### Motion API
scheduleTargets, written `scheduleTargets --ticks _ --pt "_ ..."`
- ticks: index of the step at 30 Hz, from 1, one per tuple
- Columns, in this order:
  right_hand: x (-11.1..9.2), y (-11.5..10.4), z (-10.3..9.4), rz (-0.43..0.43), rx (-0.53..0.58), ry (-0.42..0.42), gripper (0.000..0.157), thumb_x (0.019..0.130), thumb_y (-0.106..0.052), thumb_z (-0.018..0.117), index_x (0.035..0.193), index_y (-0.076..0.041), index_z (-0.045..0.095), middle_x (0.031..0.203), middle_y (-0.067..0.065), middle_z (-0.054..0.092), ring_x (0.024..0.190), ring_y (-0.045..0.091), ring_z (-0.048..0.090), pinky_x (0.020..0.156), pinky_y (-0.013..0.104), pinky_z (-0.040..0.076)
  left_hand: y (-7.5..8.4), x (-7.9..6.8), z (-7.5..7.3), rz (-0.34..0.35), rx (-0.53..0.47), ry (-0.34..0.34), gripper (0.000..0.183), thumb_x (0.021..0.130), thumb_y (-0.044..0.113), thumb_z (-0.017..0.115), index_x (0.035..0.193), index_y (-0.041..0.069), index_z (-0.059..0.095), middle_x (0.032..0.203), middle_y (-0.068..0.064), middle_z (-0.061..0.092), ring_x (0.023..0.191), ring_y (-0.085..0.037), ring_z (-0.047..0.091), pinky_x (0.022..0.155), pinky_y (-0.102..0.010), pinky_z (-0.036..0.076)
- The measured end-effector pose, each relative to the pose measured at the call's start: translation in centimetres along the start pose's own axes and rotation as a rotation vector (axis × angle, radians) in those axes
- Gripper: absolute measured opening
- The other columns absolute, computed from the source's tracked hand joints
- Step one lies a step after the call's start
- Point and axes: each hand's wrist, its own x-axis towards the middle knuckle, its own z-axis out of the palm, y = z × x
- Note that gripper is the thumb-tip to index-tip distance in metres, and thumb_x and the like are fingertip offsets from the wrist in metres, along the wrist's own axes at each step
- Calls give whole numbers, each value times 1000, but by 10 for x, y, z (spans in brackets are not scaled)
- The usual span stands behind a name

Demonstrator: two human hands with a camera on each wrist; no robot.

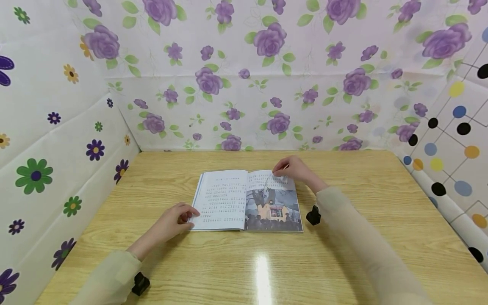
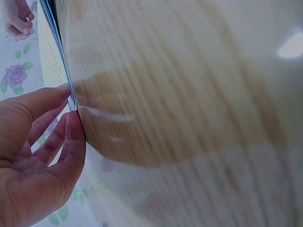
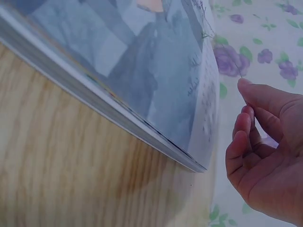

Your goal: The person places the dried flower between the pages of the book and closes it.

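Note:
An open book (image 1: 225, 203) lies on the wooden table, with text on its left page and a dark illustration (image 1: 271, 209) across the lower right page. My left hand (image 1: 176, 221) holds the book's lower left corner; in the left wrist view its fingertips (image 2: 73, 120) meet at the page edges. Over the top of the right page, my right hand (image 1: 291, 168) pinches a thin stem between thumb and fingertips. In the right wrist view this slender sprig (image 3: 206, 34) with fine offshoots extends from the fingers across the page.
Black wrist devices (image 1: 313, 216) sit by both sleeves. The wooden table (image 1: 213, 267) meets a purple floral cloth (image 1: 244, 106) behind, a flower-patterned cloth (image 1: 57, 169) at left and a dotted cloth (image 1: 450, 140) at right.

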Motion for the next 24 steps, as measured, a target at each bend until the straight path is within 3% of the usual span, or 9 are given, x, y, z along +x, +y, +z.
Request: scheduleTargets --ticks 14,24 --pt "1 1 18 -1 17 -57 10 89 -20 74 95 -13 77 94 5 74 77 17 61 68 28 49 0 0 0 0 1 0 23 86 3 73 108 8 69 96 -6 58 82 -17 51 69 -22 45" --pt "0 1 26 -55 19 -89 9 89 -17 74 94 -11 77 91 6 75 73 15 61 65 26 48 -1 1 0 3 7 1 23 86 3 73 108 9 70 96 -6 58 82 -16 51 69 -22 45"
